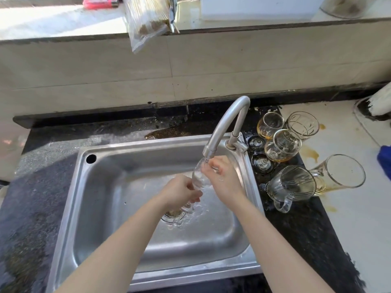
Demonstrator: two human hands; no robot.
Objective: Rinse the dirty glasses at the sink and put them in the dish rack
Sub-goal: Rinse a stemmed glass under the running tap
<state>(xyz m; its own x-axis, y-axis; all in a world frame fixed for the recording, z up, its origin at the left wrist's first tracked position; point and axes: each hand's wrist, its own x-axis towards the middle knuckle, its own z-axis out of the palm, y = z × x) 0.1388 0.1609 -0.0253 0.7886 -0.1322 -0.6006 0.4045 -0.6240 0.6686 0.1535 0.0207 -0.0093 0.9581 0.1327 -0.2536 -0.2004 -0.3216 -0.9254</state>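
- Steel sink sits in a dark counter, and the tap bends over it
- A clear glass is held tilted over the sink, its top end right under the spout, with water running on it
- The left hand grips the low part of the glass, fingers curled round it
- The right hand holds the top part, fingers bent round the rim
- Water splashes by the drain under the hands
- Dirty glasses sit close together on the counter just right of the sink, some with brown drink in the bottom
- A mug with a handle is the nearest one
- Brown spills mark the pale top beside them
- A red lighter and a bag are on the ledge behind
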